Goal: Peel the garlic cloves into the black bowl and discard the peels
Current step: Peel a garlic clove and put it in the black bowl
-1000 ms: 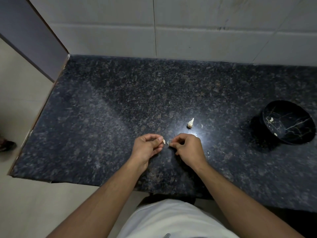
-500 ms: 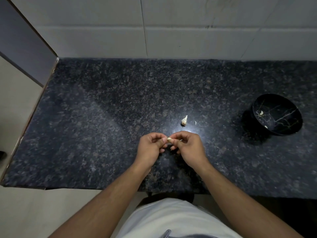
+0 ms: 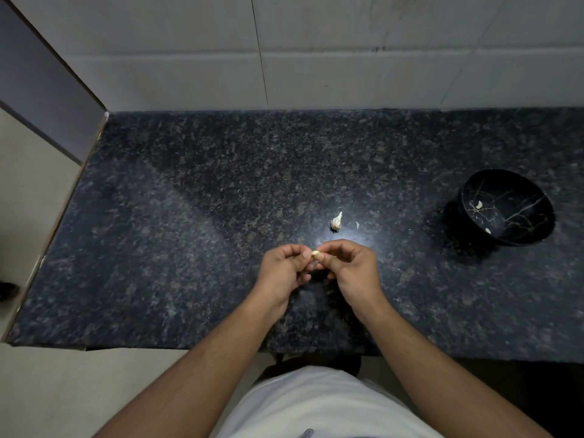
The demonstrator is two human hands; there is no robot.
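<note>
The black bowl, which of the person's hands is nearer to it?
Right. The right hand is nearer the black bowl, which stands off to its right; the left hand is on the right hand's far side.

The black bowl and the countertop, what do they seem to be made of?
The black bowl looks like glossy ceramic or melamine, I can't tell which: smooth sheen, thin gold marble-like veins. The countertop looks like polished granite: dark speckled grain with a bright light reflection near the hands.

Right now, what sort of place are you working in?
Probably a home kitchen: a dark speckled stone counter against a tiled wall, with a black bowl and garlic on it.
</note>
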